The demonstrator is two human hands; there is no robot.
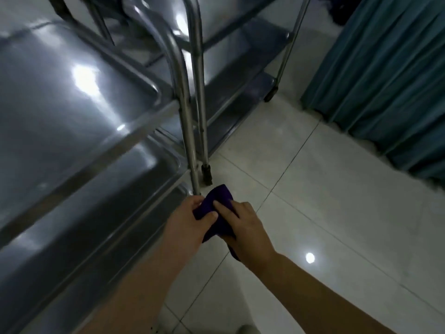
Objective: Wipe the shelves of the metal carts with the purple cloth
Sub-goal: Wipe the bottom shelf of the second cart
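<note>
Bunched, deep-purple cloth (218, 213) (dark, crumpled), fingers of both hands clamped round it.

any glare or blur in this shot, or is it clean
Head view: dim overall, with bright glare patches on the metal cart shelf and a light reflection on the floor tile; wide-angle bending at the edges; the hands and purple cloth are fairly sharp.

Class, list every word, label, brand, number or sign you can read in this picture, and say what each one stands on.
None: no readable text shows on the purple cloth, the metal carts, the teal curtain or the tiled floor. The bright patches on the steel and the tiles are light reflections, not labels.
</note>
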